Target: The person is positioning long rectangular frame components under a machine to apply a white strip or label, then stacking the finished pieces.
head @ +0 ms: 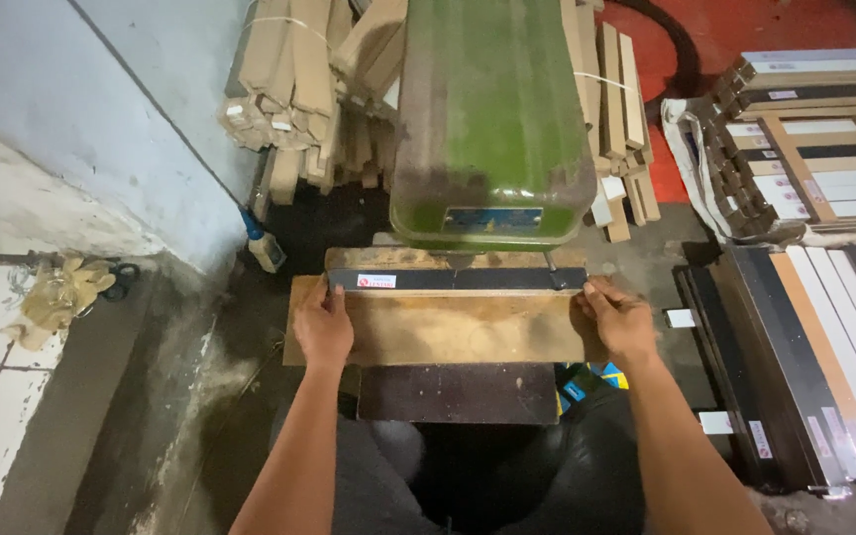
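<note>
- Left hand [324, 325] lies on the near left part of the wooden board [453, 325], fingers curled over the left end of the dark strip [458, 279] and pressing down on it.
- Right hand [618, 319] does the same at the far right end of that board, fingers bent over the strip's right end, thumb on the wood.
- Dark strip runs crosswise along the back edge of the board, right under the front of the green machine [492, 119], with a small white label near its left end.
- Green machine rises just behind the board, its paint worn, a small blue plate on its front face.
- Below the board, nearer the person, a dark panel [458, 393] sticks out toward the lap.
- Behind the machine, left and right of it, bundles of pale wooden sticks [299, 89] lean in heaps on the floor.
- Right of the board, long strips in black, white and tan [824, 347] lie side by side on the floor, and further back a second stack [824, 139] sits by the red floor.
- Left of the board, well apart, a pair of yellowish gloves [56, 292] lies by the pale wall.
</note>
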